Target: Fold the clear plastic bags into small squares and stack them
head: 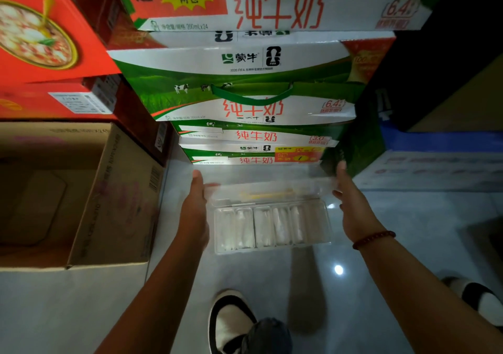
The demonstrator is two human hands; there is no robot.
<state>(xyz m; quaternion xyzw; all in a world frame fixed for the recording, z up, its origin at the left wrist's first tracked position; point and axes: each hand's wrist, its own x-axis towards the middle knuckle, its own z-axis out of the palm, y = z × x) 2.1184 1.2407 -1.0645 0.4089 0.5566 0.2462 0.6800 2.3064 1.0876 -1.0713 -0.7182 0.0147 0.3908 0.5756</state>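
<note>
A clear plastic bag (269, 183) is stretched flat between my two hands, low in front of the stacked milk cartons. My left hand (197, 201) holds its left edge, thumb against the film and fingers pointing forward. At the right edge my right hand (351, 204) holds it the same way; a red bead bracelet is on that wrist. Just below the bag, a clear plastic tray (272, 247) with several compartments lies on the grey floor, with white folded pieces in it. The bag's outline is faint and blurred.
Green and white milk cartons (253, 103) are stacked right behind the bag. Red boxes (49, 40) stand at the left above an open cardboard box (114, 204). My shoes (231, 321) are on the glossy floor (381, 245) below. A blue-edged sheet (435, 168) lies at right.
</note>
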